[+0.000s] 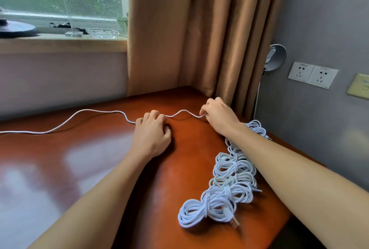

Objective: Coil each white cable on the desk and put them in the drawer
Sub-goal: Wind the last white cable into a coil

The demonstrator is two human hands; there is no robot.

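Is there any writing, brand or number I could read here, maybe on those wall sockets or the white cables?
None can be read.
White plastic wall sockets: faint grey print along each top edge, too small and blurred to read.
Beige rectangular wall plate: pale marks, too blurred to read.
Coiled white cables and loose white cable: no print visible.

Reaching forward with bare left forearm [99, 198] and right forearm [299, 169], hands close together.
Gripping one white cable [183, 110] in the curled left hand [151, 133], knuckles up; pinching it with the right hand [217, 117].
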